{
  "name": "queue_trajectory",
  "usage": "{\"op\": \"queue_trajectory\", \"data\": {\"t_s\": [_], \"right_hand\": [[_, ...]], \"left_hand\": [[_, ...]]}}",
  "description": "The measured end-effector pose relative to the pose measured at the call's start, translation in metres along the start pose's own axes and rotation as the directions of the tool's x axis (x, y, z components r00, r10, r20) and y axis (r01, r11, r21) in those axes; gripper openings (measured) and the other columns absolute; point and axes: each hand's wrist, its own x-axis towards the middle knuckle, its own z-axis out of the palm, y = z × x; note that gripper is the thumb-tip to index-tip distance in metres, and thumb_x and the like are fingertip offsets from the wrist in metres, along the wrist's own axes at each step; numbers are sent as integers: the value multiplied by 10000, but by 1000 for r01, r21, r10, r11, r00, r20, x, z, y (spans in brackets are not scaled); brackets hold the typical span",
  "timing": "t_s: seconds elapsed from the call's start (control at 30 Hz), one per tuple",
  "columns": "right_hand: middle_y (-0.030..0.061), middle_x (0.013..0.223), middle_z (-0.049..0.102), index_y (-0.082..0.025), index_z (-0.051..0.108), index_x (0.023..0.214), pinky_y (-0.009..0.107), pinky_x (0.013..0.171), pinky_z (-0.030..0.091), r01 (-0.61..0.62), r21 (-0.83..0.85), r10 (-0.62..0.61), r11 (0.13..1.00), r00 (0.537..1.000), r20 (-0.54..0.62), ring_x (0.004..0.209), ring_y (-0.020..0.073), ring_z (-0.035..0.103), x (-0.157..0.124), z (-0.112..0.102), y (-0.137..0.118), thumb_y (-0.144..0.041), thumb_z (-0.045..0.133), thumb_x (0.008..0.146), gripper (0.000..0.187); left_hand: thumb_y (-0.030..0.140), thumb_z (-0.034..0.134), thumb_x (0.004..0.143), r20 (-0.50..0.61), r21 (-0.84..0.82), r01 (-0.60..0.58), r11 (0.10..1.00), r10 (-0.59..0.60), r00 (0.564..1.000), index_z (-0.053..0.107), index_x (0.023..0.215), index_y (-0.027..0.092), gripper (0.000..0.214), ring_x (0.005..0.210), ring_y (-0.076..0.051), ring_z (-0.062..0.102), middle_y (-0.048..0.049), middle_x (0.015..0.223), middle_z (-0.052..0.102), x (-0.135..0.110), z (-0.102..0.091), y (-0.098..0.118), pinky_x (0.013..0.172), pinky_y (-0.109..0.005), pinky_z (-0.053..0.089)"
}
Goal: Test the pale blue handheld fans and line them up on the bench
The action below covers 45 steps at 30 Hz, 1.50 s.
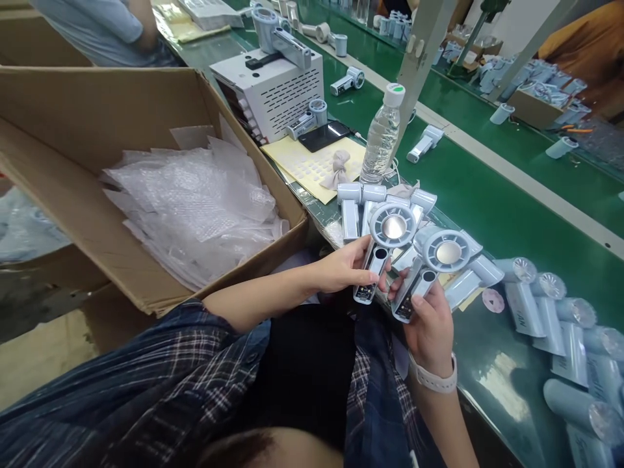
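My left hand is closed round the handle of a pale blue handheld fan, its round ribbed head pointing up and away from me. A second handheld fan of the same kind is gripped by its handle in my right hand, just to the right of the first. Both handles show an open slot with a dark circuit board and a round black spot. Behind them, several more fan bodies lie close together on the bench, partly hidden by the two I hold.
A cardboard box of bubble-wrap bags stands at the left. Along the bench are a water bottle, a phone and a white vented unit. Rows of fans lie at right. Beyond runs a green conveyor.
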Motion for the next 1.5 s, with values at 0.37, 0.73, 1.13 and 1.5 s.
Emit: {"op": "queue_trajectory", "data": {"t_s": [0.37,0.73,1.13,1.5], "right_hand": [[27,776,649,-215,659,993,299,570,490,12,0,-12,1000,999,-31,623,163,581,0,4,4,-467,646,884,275],[39,828,685,-198,689,986,285,520,501,-19,84,18,996,1000,3,588,148,594,-8,7,0,-452,719,854,287],[44,893,703,-205,683,988,305,603,567,-85,187,86,979,996,1,697,168,648,-9,9,-1,-401,662,897,218],[30,885,710,-206,684,1031,283,549,545,-74,271,82,960,996,-19,639,148,643,-7,10,-4,-379,700,861,243]], "left_hand": [[556,823,759,-132,-35,59,998,-64,989,494,982,177,549,599,-132,624,-5,778,627,9,-10,-18,539,-240,515],[533,798,807,59,-114,78,990,-71,996,515,1102,166,550,595,-136,633,-2,818,598,-2,-1,-5,551,-256,537],[438,785,840,40,-122,76,990,-72,997,529,1128,157,477,640,-146,631,-3,851,586,-3,4,3,607,-310,575],[454,807,795,-41,-79,88,993,-92,995,522,1111,165,514,613,-155,662,4,852,612,0,4,1,577,-288,565]]}}
